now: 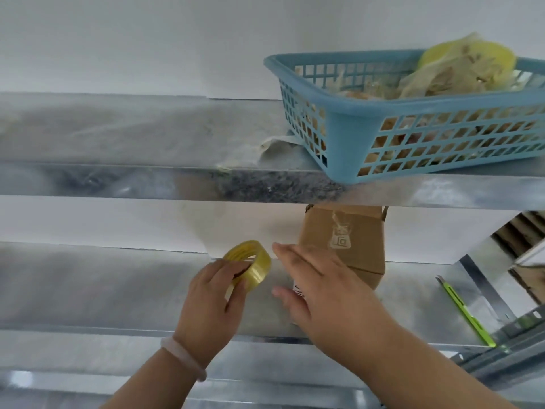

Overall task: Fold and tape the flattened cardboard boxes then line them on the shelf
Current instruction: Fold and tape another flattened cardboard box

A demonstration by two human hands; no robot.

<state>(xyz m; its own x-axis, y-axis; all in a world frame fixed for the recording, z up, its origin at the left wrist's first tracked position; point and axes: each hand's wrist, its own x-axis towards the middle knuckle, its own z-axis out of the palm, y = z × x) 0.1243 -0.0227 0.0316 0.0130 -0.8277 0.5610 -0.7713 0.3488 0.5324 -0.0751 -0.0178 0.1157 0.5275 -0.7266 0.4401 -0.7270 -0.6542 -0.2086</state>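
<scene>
Head view, looking at a metal rack against a white wall (147,39). The left hand (212,302) grips a roll of yellowish clear tape (250,264), fingers curled round its rim with the ring tipped up toward the wall; it is held just above the lower shelf (103,290), a little left of the other hand. A pale bracelet (182,355) sits on that wrist.

The right hand (312,284) is relaxed and flat, grasping nothing: its fingers are stretched out straight and the thumb spread below them, laid against the left side of a cardboard box (348,246). I cannot tell how firmly it presses.

That box is folded up and stands upright on the lower shelf, toward the right. A faint printed mark shows on its front face, and its top is hidden behind the front edge of the upper shelf (118,137). A bit of white label peeks out by the thumb.

Further right on the lower shelf lies a green utility knife (466,311), well apart from the box.

On the upper shelf, at the right, sits a blue plastic basket (339,137) with a corner jutting past the edge, holding crumpled clear bags (460,69) with something yellow inside. A scrap of paper (274,146) sticks out from under the basket.
</scene>
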